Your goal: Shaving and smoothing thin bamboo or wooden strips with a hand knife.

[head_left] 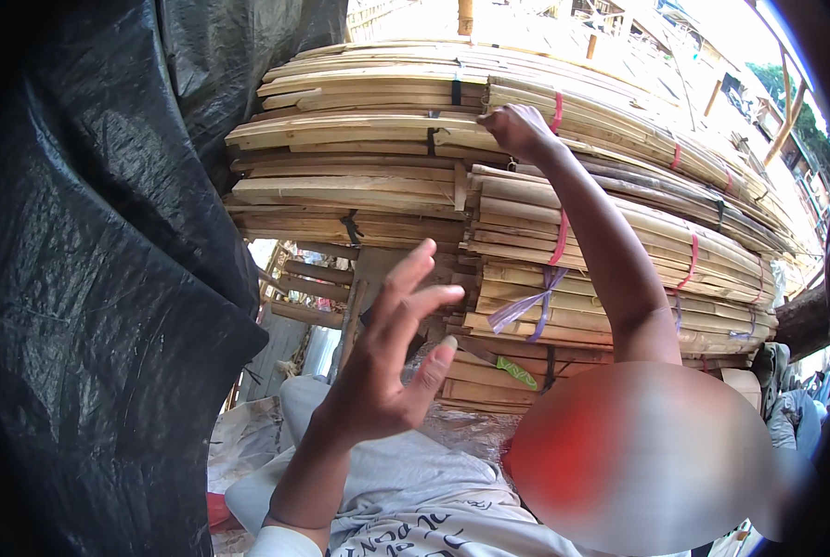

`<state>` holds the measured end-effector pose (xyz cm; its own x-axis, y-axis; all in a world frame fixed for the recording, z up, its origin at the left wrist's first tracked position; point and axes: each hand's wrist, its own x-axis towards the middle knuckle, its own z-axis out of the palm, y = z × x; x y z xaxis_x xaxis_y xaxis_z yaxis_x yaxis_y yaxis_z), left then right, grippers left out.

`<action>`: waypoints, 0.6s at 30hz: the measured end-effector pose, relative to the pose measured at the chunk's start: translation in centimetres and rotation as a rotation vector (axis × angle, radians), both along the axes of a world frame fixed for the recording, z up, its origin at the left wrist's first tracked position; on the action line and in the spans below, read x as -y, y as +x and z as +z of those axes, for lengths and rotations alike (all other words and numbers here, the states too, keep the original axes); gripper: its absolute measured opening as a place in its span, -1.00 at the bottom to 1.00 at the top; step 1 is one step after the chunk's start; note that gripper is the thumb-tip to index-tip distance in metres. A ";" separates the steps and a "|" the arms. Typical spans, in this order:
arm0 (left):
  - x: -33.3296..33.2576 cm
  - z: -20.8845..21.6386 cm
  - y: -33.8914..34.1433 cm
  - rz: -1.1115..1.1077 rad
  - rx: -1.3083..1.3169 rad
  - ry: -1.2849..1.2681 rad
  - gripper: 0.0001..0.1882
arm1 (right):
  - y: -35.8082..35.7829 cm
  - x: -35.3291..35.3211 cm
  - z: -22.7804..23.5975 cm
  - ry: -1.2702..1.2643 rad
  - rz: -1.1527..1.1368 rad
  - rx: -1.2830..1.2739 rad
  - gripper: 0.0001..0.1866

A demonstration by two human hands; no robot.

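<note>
My right arm reaches up over the stacked bundles, and my right hand (522, 133) is closed at the end of an upper bamboo-slat bundle (610, 121) tied with pink strips. Whatever its curled fingers grip, if anything, I cannot make out. Nearer to me, my left hand (389, 360) hangs in the air, fingers apart, holding nothing. Behind it are the ends of lower slat bundles (610, 237). A purple strip (526, 306) is knotted round one of them. To the left lie more bundles of pale wooden slats (341, 192) with black ties.
Black plastic sheeting (90, 278) hangs along the left side. A green wrapper (517, 371) lies by the lowest slats. At the right are a dark log (802, 325) and piled cloth (796, 422). A blurred patch hides the lower right, including part of my right arm.
</note>
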<state>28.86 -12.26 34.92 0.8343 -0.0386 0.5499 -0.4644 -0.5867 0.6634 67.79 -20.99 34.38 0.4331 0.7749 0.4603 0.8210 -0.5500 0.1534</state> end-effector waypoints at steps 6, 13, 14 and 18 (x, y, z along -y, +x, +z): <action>-3.0 -0.7 -1.6 0.244 0.058 -0.329 -0.47 | -9.3 -9.4 3.5 -0.167 0.125 0.098 -0.62; -9.5 -0.8 -7.1 0.543 0.341 -0.695 -0.22 | -25.0 -16.4 3.6 0.238 0.651 0.214 -0.63; -10.4 -0.6 -8.5 0.623 0.440 -0.743 -0.20 | -27.3 -17.1 3.3 0.209 0.677 0.171 -0.61; -13.5 0.4 -15.4 0.626 0.643 -0.719 -0.36 | -35.5 -16.5 2.6 0.358 0.889 0.206 -0.59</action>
<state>13.48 1.29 35.29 0.1537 0.7788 0.6081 -0.5994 -0.4158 0.6840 32.24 -4.54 36.99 -0.3560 0.5799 0.7328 0.9344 0.2141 0.2846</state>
